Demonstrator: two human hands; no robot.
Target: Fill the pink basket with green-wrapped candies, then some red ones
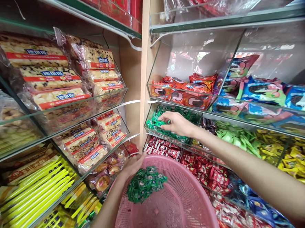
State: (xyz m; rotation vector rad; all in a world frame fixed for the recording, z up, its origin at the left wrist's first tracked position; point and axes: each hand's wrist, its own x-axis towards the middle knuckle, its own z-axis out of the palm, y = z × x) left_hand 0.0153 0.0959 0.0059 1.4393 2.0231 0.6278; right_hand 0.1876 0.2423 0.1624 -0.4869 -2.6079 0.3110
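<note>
A pink plastic basket [195, 180] with perforated sides stands low in front of me, tilted a little. My left hand [133, 165] grips its rim at the far left side, the fingertips partly hidden. Inside the basket lies a pile of small green-wrapped candies [146, 184], heaped against the far left wall. My right hand [176, 124] is over a clear shelf compartment full of the same green candies [156, 114]. Its thumb and index finger are bent and apart, close to the wrappers; the other fingers are partly hidden.
Above the green candies sit red cookie packets [189, 91], with blue packets [261, 90] to the right. Red-wrapped sweets [162, 147] fill the bin below. Packaged sesame bars [60, 95] and yellow packs [40, 189] line the left shelves. A wooden post [143, 66] divides the shelves.
</note>
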